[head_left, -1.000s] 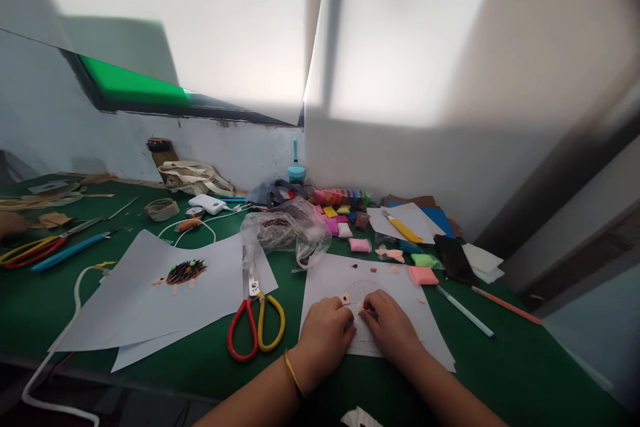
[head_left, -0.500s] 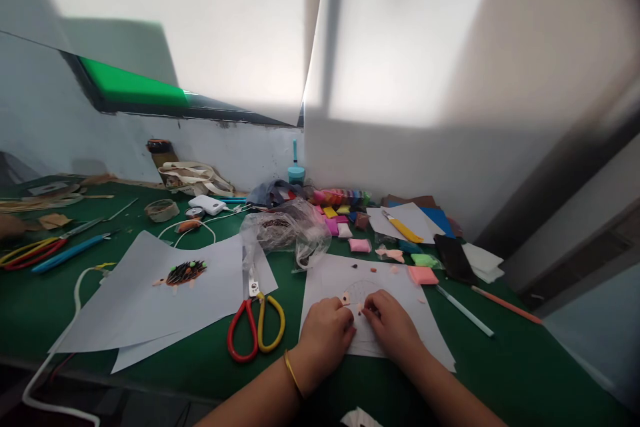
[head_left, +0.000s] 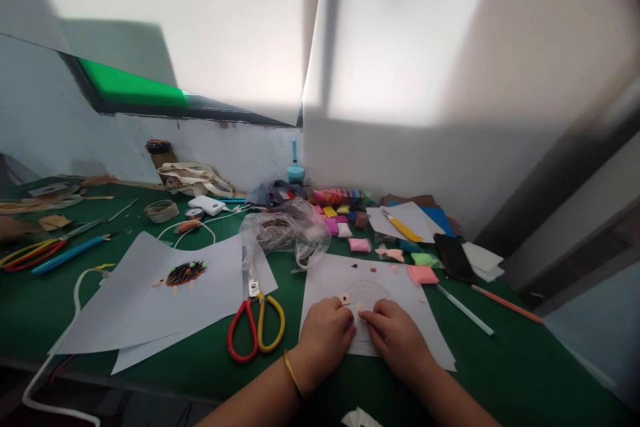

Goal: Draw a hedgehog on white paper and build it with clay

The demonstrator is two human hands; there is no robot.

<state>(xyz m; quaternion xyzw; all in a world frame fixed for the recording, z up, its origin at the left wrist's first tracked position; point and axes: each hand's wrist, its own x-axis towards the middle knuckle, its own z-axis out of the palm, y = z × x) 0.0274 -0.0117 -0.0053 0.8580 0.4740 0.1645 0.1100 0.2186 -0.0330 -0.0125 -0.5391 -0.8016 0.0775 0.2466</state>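
Observation:
Both my hands rest on a white paper sheet (head_left: 400, 280) with a faint pencil drawing, near the front edge of the green table (head_left: 30, 300). My left hand (head_left: 325, 337), a gold bangle on its wrist, is curled with its fingertips pressed on the sheet. My right hand (head_left: 397, 337) is pinched close beside it, pressing something small and peach-coloured that I cannot make out. A small peach clay piece (head_left: 345, 297) sits on the drawing just beyond my left fingers.
Red-and-yellow scissors (head_left: 256, 323) lie left of my hands. A second sheet carries a clay hedgehog (head_left: 185, 273). Behind are a plastic bag (head_left: 285, 230), several coloured clay packs (head_left: 345, 213), a yellow knife (head_left: 403, 228), pencils (head_left: 463, 310) and a white cable (head_left: 75, 307).
My right hand has slid a little toward me, down the drawing. My left hand has hardly moved.

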